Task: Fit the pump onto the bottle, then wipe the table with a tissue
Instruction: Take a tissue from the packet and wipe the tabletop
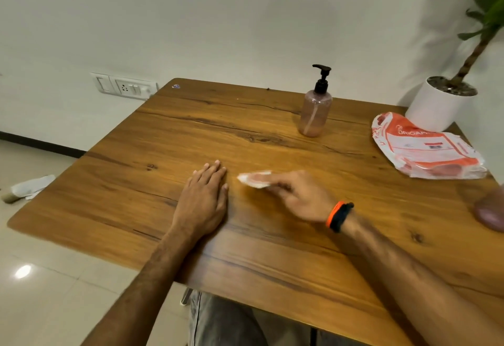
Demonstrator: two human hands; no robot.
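A translucent pinkish bottle (315, 112) stands upright at the back of the wooden table (136, 182), with a black pump (321, 78) seated on its neck. My left hand (203, 198) lies flat on the table with straight fingers. Just to its right, my right hand (297, 195) holds a small white tissue (253, 179) against the tabletop; the tissue is blurred and wraps over my fingertips. An orange and black band sits on my right wrist.
An orange and white tissue pack (425, 149) lies at the right side of the table. Behind it stands a white plant pot (436, 105) with a green plant. A blurred pinkish object (491, 209) sits at the right edge. A wall socket (124, 88) is mounted at the back left.
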